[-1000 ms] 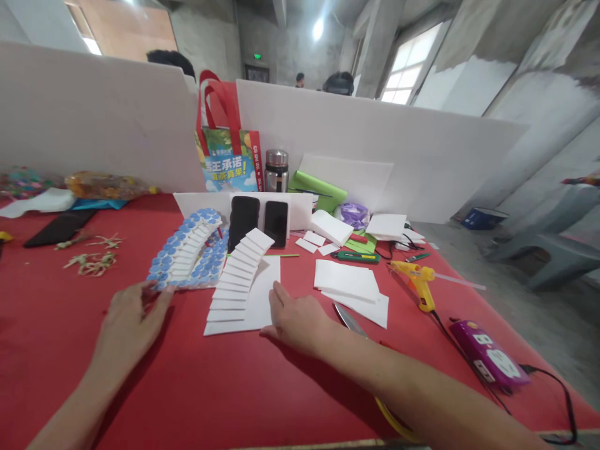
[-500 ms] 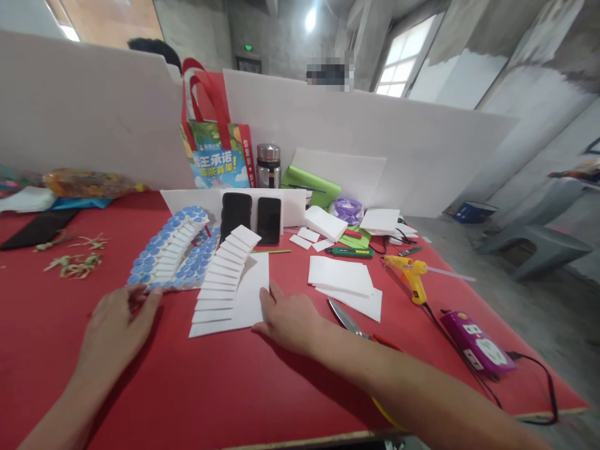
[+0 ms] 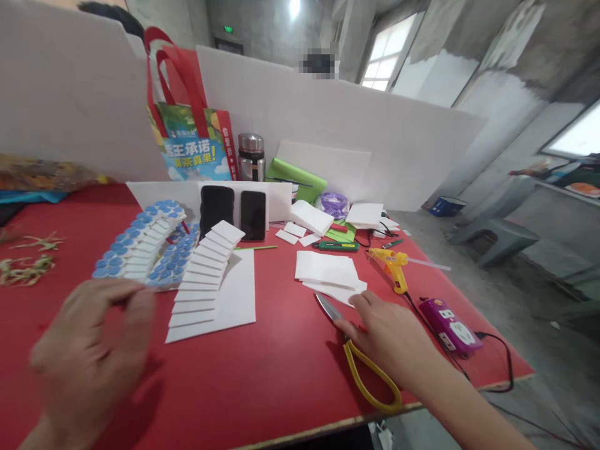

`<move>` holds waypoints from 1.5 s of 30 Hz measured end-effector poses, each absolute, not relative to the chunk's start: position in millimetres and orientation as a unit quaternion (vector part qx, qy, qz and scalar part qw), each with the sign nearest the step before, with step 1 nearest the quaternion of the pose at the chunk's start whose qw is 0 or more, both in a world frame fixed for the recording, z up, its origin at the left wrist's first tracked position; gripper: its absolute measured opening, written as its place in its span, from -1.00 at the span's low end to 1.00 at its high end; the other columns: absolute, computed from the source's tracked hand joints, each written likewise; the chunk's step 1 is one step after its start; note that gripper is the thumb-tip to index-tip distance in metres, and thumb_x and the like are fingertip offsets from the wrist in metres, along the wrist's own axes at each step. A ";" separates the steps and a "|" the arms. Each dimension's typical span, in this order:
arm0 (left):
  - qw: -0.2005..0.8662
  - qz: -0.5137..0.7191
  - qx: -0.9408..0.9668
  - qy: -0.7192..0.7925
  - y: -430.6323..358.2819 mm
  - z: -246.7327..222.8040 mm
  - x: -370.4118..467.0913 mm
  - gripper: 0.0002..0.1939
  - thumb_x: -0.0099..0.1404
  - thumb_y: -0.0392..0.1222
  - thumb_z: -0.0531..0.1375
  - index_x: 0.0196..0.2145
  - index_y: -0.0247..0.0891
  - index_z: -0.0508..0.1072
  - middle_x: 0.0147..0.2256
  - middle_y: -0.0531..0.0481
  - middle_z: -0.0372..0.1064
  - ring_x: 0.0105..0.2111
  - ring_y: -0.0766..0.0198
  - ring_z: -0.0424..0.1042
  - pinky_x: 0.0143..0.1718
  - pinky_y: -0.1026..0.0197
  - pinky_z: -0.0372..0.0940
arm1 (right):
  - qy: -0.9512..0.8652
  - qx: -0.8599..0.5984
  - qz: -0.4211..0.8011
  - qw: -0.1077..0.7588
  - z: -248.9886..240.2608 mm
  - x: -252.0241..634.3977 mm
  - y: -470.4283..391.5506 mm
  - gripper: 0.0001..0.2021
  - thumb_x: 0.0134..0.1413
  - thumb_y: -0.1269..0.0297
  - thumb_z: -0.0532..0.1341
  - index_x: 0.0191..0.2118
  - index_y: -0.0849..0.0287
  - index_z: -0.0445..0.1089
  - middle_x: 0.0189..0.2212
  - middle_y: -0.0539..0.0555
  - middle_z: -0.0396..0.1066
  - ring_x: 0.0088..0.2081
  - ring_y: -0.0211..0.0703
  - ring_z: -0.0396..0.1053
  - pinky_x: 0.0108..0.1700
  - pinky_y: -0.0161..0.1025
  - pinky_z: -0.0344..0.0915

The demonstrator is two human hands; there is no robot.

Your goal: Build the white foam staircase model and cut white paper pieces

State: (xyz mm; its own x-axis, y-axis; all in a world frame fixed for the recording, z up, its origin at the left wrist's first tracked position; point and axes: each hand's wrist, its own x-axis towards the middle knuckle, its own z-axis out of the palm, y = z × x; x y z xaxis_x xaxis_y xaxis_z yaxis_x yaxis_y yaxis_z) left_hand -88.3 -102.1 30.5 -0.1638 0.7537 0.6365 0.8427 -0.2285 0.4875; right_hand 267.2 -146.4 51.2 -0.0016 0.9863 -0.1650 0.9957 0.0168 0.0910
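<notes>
My right hand (image 3: 391, 331) is over the scissors (image 3: 330, 307), thumb near their pivot and fingers stretched past it, not closed around them. The yellow handle loop (image 3: 372, 381) shows below the hand. Its fingertips are by a stack of white foam-board sheets (image 3: 328, 270). My left hand (image 3: 94, 350), blurred, hovers at the left with fingers bent and apart, nothing visible in it. Beyond it is a curved piece covered with blue discs (image 3: 122, 240) with white steps. Beside that, a fanned white staircase of strips (image 3: 201, 269) lies on a white sheet (image 3: 239, 294).
A yellow glue gun (image 3: 394, 262) and a purple power strip (image 3: 452, 325) with cords lie at the right. Two phones (image 3: 253, 215) lean on a white board behind. A green cutter (image 3: 335, 246), steel flask (image 3: 252, 156) and printed bag (image 3: 197, 144) stand farther back.
My right hand has left the white sheet under the strips and moved right to the scissors. My left hand has come away from the blue-disc piece. The view has shifted right.
</notes>
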 end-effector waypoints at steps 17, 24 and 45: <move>0.009 -0.442 -0.826 -0.350 -47.0 -7.6 26.9 -0.69 0.45 -0.32 0.16 0.12 -0.22 0.35 -0.02 -0.18 0.41 -0.01 0.04 0.47 0.02 0.01 0.41 | 0.792 0.603 -0.099 -0.009 9.9 281.0 -159.3 -0.50 0.19 0.53 0.11 0.23 0.22 0.39 0.15 0.28 0.38 0.07 0.09 0.39 0.12 -0.08 0.36; -0.011 -0.459 -0.811 -0.363 -45.6 -2.3 24.4 -0.67 0.48 -0.33 0.09 0.16 -0.21 0.31 -0.02 -0.17 0.40 -0.06 0.10 0.45 0.04 -0.01 0.39 | 0.769 0.633 -0.070 -0.045 64.1 270.7 -87.5 -0.69 0.42 0.26 0.12 0.16 0.17 0.45 -0.01 0.19 0.52 -0.07 -0.05 0.52 -0.03 -0.18 0.35; -0.052 -0.460 -0.821 -0.336 -42.8 -3.3 20.2 -0.61 0.47 -0.34 0.14 0.21 -0.21 0.27 -0.10 -0.12 0.37 -0.11 0.16 0.43 0.00 0.04 0.38 | 0.717 0.692 0.025 -0.084 18.8 293.5 -20.3 -0.84 0.24 0.43 0.09 -0.23 0.24 0.43 -0.24 0.22 0.51 -0.20 -0.03 0.44 -0.26 -0.20 0.17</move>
